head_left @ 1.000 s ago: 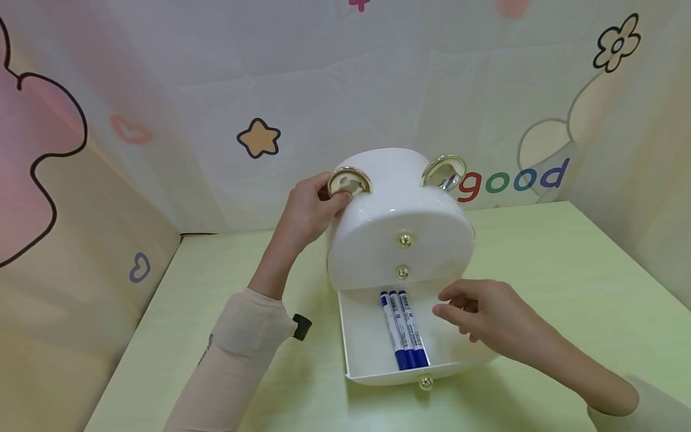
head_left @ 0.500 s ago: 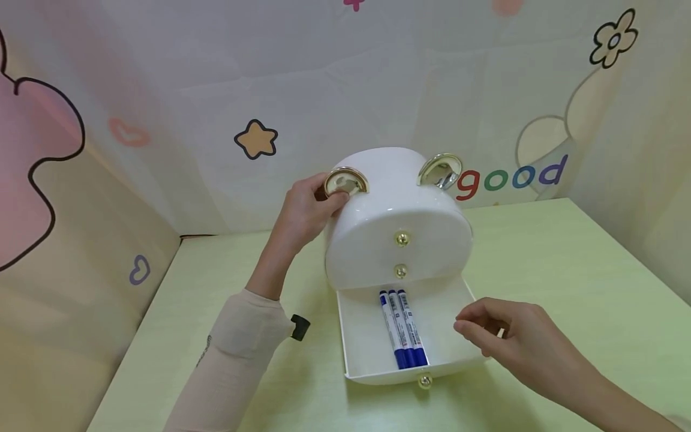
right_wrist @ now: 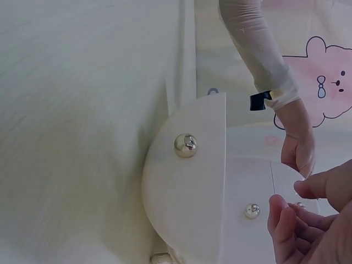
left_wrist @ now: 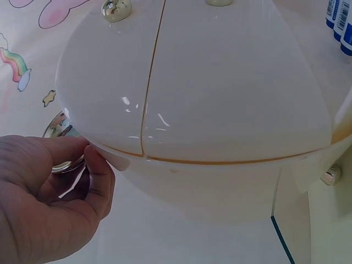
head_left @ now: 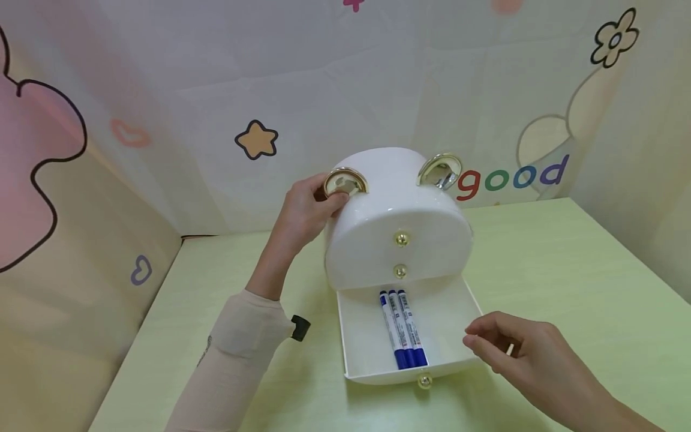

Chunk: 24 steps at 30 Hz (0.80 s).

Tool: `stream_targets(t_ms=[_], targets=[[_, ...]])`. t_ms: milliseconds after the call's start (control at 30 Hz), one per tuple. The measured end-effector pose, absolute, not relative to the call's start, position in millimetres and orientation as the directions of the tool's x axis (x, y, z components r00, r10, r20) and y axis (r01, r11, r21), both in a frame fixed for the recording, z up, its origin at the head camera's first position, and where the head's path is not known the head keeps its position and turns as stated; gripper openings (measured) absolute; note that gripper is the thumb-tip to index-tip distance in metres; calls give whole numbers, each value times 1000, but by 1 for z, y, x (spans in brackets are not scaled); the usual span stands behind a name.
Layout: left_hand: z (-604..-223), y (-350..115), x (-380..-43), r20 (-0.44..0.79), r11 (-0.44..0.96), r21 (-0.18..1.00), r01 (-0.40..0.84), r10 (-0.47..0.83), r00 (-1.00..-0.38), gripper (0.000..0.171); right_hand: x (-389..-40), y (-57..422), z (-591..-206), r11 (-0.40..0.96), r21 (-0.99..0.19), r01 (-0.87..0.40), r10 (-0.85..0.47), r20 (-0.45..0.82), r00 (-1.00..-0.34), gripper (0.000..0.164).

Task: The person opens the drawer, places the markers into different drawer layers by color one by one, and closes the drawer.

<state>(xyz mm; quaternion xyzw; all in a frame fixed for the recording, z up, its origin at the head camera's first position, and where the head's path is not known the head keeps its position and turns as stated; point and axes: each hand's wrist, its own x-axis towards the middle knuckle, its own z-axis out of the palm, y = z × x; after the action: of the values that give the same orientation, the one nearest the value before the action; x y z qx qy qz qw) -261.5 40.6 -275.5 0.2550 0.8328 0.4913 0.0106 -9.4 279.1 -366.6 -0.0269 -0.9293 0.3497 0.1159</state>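
Note:
A white drawer box (head_left: 361,252) with two gold-rimmed ears and round gold knobs stands on the table. My left hand (head_left: 305,216) pinches its left ear (head_left: 345,182), thumb in front and fingers behind; the left wrist view shows that grip from the side. The bottom drawer (head_left: 358,336) is pulled out toward me. Inside it, three blue-and-white marker pens (head_left: 402,330) lie side by side, caps toward the front. My right hand (head_left: 540,360) hovers at the drawer's front right corner, fingers loosely bent, thumb and forefinger apart in the right wrist view, holding nothing.
The pale green table (head_left: 583,288) spreads around the box. Behind and beside it hang cloth walls printed with a star (head_left: 257,140), a flower and the word "good". A gold knob (head_left: 424,381) sticks out from the drawer front.
My right hand has drawn back from over the drawer, to the right and toward me. The left hand keeps its hold on the ear, and the pens have stayed where they were.

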Motion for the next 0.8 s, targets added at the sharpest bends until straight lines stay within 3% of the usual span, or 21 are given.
stream_targets(t_ms=[200,333,400,500,600,800], targets=[[-276,39,-261,226,397,821,410,432,-873,15,-3,276,-376,778,-594,-203,41,370,-928,20],[-276,40,-262,230,395,820,414,434,-871,16,1,274,-382,788,-546,-284,-39,416,-908,27],[-276,41,-262,234,394,819,417,435,-869,16,2,272,-384,802,-541,-254,-51,361,-931,25],[-276,41,-262,237,391,818,422,439,-867,16,2,268,-387,828,-550,-114,-23,169,-985,18],[-276,41,-262,235,386,822,419,439,-867,15,2,263,-392,856,-517,-33,-22,27,-999,16],[-277,41,-260,222,380,834,399,431,-875,16,0,254,-409,893,-398,-209,-143,190,-971,14]])
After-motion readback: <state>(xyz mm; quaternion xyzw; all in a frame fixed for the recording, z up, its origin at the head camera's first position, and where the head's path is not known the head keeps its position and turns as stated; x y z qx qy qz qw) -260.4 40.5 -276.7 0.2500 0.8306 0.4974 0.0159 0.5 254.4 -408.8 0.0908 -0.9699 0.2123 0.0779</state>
